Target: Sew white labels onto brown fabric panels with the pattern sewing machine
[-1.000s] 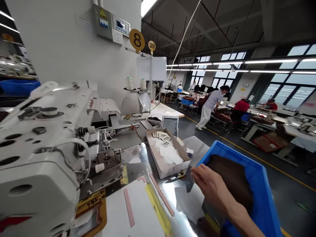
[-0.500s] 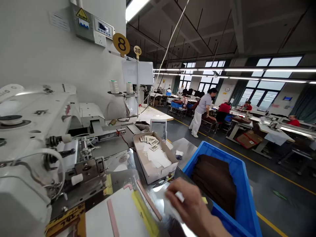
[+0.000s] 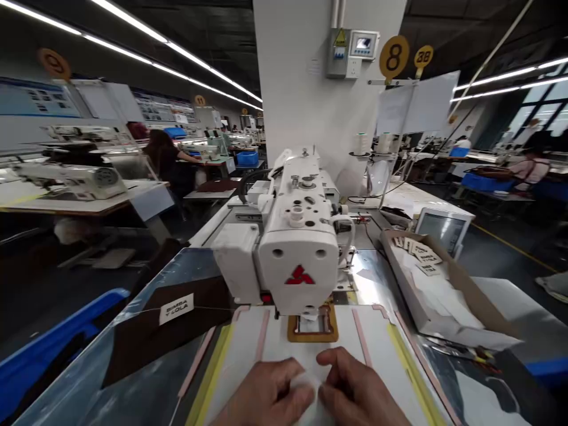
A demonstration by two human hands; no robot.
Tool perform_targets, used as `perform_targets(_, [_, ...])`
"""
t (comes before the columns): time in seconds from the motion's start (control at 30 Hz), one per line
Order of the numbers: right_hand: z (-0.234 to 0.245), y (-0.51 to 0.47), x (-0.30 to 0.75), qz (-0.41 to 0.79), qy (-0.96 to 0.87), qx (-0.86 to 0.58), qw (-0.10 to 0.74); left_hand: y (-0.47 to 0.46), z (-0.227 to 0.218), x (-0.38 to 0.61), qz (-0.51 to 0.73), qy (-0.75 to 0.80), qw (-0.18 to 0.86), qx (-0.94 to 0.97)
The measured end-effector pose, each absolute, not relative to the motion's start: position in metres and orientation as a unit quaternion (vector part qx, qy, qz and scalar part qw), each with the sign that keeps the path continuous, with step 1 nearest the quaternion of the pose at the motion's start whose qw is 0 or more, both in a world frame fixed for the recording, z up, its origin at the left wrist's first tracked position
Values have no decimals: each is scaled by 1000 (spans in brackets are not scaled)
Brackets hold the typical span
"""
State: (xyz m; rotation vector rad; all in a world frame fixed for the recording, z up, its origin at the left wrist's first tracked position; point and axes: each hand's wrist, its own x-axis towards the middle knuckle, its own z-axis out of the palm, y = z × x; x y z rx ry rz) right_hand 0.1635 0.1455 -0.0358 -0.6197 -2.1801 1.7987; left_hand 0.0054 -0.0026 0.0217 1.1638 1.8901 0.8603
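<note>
Both my hands meet at the front of the white work plate (image 3: 284,349), just below the sewing machine (image 3: 298,248). My left hand (image 3: 266,393) and my right hand (image 3: 355,393) pinch a small white piece (image 3: 306,384) between their fingertips. Ahead of them lies the orange frame (image 3: 313,328) under the machine's head. A brown fabric piece (image 3: 151,337) with a sewn white label (image 3: 176,308) rests on the shiny table to the left.
A cardboard box of white labels (image 3: 437,296) stands at the right, with a small screen (image 3: 444,228) behind it. A blue bin edge (image 3: 48,349) shows at the lower left. Thread cones (image 3: 361,144) stand behind the machine. Other people work at tables far off.
The view has swung left from the blue bin of brown fabric to the machine front. My right hand left the bin side and now meets my left hand on the plate.
</note>
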Motion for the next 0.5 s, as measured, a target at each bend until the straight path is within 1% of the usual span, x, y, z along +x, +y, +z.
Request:
perform_targets(0.03, [-37,145,159,561,-787,-213,141,-6,17,2,333,752,297,485])
perform_targets(0.13, [-43,146,150,382,-879,-197,207,-18,-8,-7,320,713,-5,625])
perform_targets(0.17, [-45,147,149,324,-901,-185,222,-21,-17,-10,293,677,-81,670])
perform_targets(0.2, [-47,148,149,267,-919,-171,233,-24,-26,-13,252,645,-130,710])
perform_targets(0.27, [-49,149,153,163,-944,-145,246,-28,-39,-18,155,613,-161,757])
perform_targets(0.33, [-48,150,159,75,-952,-114,274,-29,-44,-22,100,610,-152,771])
perform_targets(0.4, [-47,149,165,16,-949,-65,309,-29,-38,-24,103,614,-142,769])
perform_targets(0.5, [-50,151,169,-21,-941,10,338,-26,-19,-24,90,635,-110,759])
